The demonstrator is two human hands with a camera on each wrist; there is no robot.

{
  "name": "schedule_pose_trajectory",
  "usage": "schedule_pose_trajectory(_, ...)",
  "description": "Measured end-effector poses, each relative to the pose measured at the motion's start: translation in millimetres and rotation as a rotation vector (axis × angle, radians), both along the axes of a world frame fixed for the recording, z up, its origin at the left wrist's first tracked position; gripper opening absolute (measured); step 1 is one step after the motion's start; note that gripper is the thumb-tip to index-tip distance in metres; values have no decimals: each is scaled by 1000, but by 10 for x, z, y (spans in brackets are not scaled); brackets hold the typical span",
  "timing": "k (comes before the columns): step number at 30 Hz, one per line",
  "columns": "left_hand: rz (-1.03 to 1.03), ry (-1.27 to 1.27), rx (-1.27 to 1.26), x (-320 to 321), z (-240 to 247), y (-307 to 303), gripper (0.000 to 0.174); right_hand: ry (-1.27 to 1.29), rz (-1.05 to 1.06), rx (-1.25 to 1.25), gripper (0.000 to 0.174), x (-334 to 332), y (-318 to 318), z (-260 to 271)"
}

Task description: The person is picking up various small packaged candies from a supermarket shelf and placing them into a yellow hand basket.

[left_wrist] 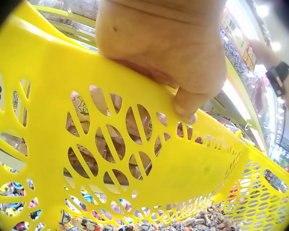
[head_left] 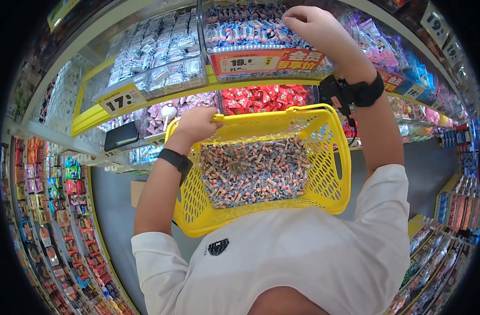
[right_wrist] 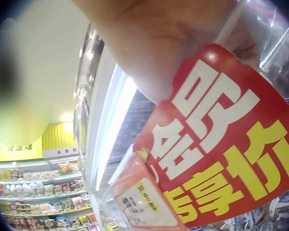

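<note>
My left hand (head_left: pixel 198 125) grips the far rim of a yellow shopping basket (head_left: pixel 339 181) near its left corner. In the left wrist view a fingertip (left_wrist: pixel 187 111) bends over the basket's upper edge. Many small wrapped candies (head_left: pixel 255 173) cover the basket floor. Up at the shelf, my right hand (head_left: pixel 316 26) is over a clear bin of blue-and-white wrapped candies (head_left: pixel 245 34), its fingers bent. In the right wrist view a red-and-white sign (right_wrist: pixel 216 139) covers part of that hand; I cannot tell whether the fingers hold a candy.
Left of that bin is another bin of white-wrapped sweets (head_left: pixel 156 47) with a yellow price tag (head_left: pixel 119 100). Red packets (head_left: pixel 266 97) lie on the shelf below, just past the basket. A dark phone-like object (head_left: pixel 121 136) rests at the lower shelf edge. Stocked shelves (head_left: pixel 51 210) line the left.
</note>
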State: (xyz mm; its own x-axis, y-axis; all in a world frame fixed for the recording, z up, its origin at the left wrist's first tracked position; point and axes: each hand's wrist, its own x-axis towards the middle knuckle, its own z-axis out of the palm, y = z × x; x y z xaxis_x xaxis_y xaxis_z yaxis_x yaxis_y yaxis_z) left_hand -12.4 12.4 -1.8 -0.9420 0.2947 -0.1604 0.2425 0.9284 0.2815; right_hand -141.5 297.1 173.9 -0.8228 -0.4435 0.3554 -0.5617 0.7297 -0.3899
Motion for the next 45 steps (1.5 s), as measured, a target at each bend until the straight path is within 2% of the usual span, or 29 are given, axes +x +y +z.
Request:
schedule_pose_trajectory(4, 7, -1, -2, -1, -9, -3, 29, -158, 95, 17, 34, -110, 103, 3)
schedule_pose_trajectory(6, 11, -7, 2, 4, 8, 6, 28, -136, 19, 81, 33, -214, 69, -155)
schedule_pose_trajectory(9, 5, 0, -4, -1, -5, 3, 28, -204, 30, -14, 35, -178, 74, -144)
schedule_pose_trajectory(18, -3, 17, 8, -6, -40, -12, 29, -178, -32, 114, 34, -144, 45, -111)
schedule_pose_trajectory(21, 1, 26, 18, 0, -40, -13, 29, -120, -13, 63, 36, -117, 55, -93)
schedule_pose_trajectory(24, 0, 32, 18, 7, -27, -10, 29, 44, -60, -34, 30, -106, 51, -117)
schedule_pose_trajectory(27, 3, 28, 18, 5, -19, -8, 29, 236, -42, -136, 15, 91, -40, 24)
schedule_pose_trajectory(30, 6, 20, 7, 2, -23, -6, 29, 364, 36, -259, 16, 277, -39, 126)
schedule_pose_trajectory(34, 0, 28, 11, 4, -35, -14, 29, 285, -32, -245, 21, 542, 45, 63)
schedule_pose_trajectory(35, -3, 28, 11, -3, -43, -19, 29, 422, 41, -295, 14, 667, -12, 26)
schedule_pose_trajectory(37, -1, 32, 5, -3, -59, -23, 29, 435, 122, -298, 7, 876, -23, -101)
schedule_pose_trajectory(40, 9, 36, -9, 2, -47, -12, 30, 538, 326, -270, 9, 1050, -110, -383)
schedule_pose_trajectory(42, 14, 28, -14, -7, -57, -13, 30, 473, 448, -230, 11, 1170, -188, -630)
schedule_pose_trajectory(45, 9, 45, -7, 1, -59, -11, 30, 217, 538, -131, 14, 1304, -285, -1151)
